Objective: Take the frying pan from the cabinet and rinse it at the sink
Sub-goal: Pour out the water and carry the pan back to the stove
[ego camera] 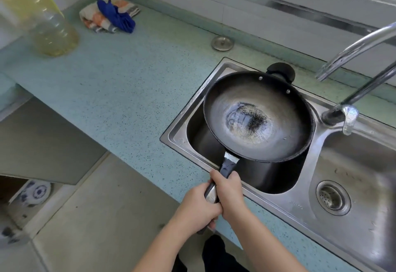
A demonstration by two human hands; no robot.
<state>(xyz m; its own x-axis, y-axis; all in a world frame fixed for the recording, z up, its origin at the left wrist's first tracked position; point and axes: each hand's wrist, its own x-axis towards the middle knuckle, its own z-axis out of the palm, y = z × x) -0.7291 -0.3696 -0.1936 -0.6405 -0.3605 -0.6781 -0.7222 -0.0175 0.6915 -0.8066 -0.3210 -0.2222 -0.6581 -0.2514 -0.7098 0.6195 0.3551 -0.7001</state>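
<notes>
A black frying pan (259,117) with a worn, speckled centre hangs level over the left basin of the steel double sink (252,188). Its long dark handle points toward me. My left hand (198,209) grips the handle's end, and my right hand (228,192) wraps the handle just ahead of it. The chrome faucet (351,53) arcs in from the right, with its spout above and to the right of the pan. No water shows at the spout.
A large bottle of yellow oil (49,25) stands at the counter's far left. A folded cloth with a blue glove (111,15) lies behind it. A metal sink plug (222,43) rests on the counter. An open lower cabinet (32,192) holds a blue-and-white dish.
</notes>
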